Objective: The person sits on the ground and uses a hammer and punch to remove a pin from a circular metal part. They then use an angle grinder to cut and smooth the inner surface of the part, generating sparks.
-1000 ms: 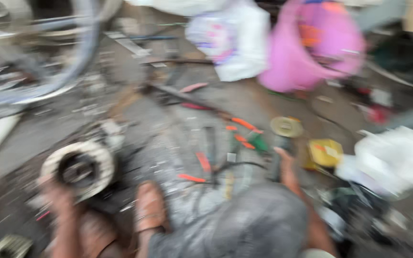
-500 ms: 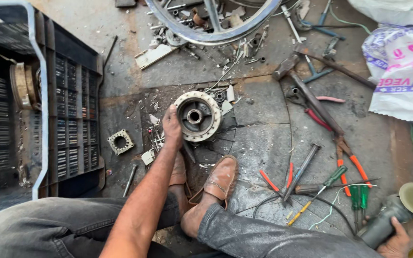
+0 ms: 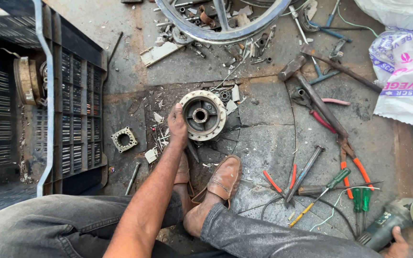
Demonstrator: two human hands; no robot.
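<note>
two hands at work: left hand [image 3: 178, 125] with fingers curled over the near-left rim of a round metal wheel hub [image 3: 202, 115] lying flat on the stone floor [image 3: 264, 138] just beyond the brown shoes [image 3: 223, 179]; right hand [image 3: 398, 241] closed around a green angle grinder [image 3: 397, 217] at lower right, beside screwdrivers [image 3: 357, 200].

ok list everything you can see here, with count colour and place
wheel hub: one, pale metal, floor centre
wheel rim: one, silver, top
crate: one, dark plastic, left
square flange: one, grey, beside the crate
hammer: one, rusty, right of the hub
pliers: one, orange handles, right
screwdrivers: two, green handles, lower right
sack: one, white, right edge
angle grinder: one, grey-green, bottom right
shoes: two, brown, below the hub
left hand: on the hub's rim
right hand: on the grinder
</note>
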